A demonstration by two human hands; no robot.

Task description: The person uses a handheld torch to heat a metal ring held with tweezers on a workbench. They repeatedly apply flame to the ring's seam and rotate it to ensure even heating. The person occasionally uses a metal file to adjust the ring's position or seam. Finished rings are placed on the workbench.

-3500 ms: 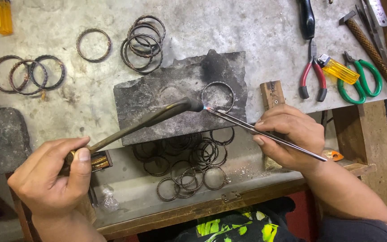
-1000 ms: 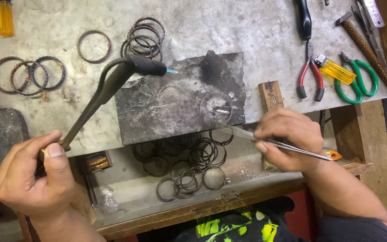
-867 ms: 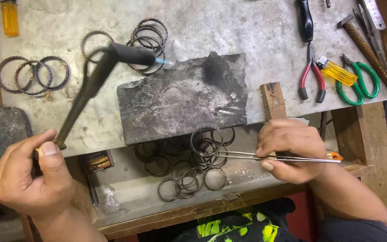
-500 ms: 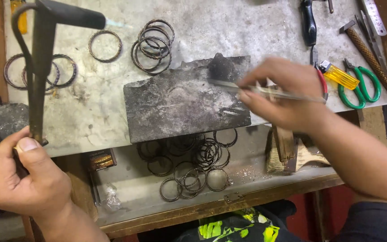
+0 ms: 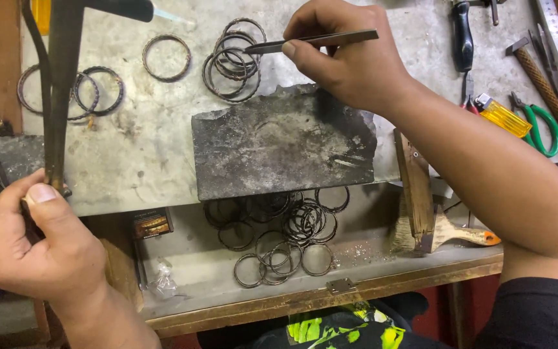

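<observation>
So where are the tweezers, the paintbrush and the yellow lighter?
tweezers [image 5: 318,42]: head view, middle of the blades.
paintbrush [image 5: 444,236]: head view, wooden handle near the ferrule.
yellow lighter [image 5: 504,117]: head view, yellow body.

Your steel tweezers [image 5: 311,41] lie level, tips on the stacked dark rings [image 5: 232,59]; your torch [image 5: 66,84] stands upright at left.

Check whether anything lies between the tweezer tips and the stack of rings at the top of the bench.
Nothing visible does. The right hand holds the tweezers with their tips already over the stack of rings; whether they touch a ring cannot be told. The left hand holds the torch upright, well off to the side.
</observation>
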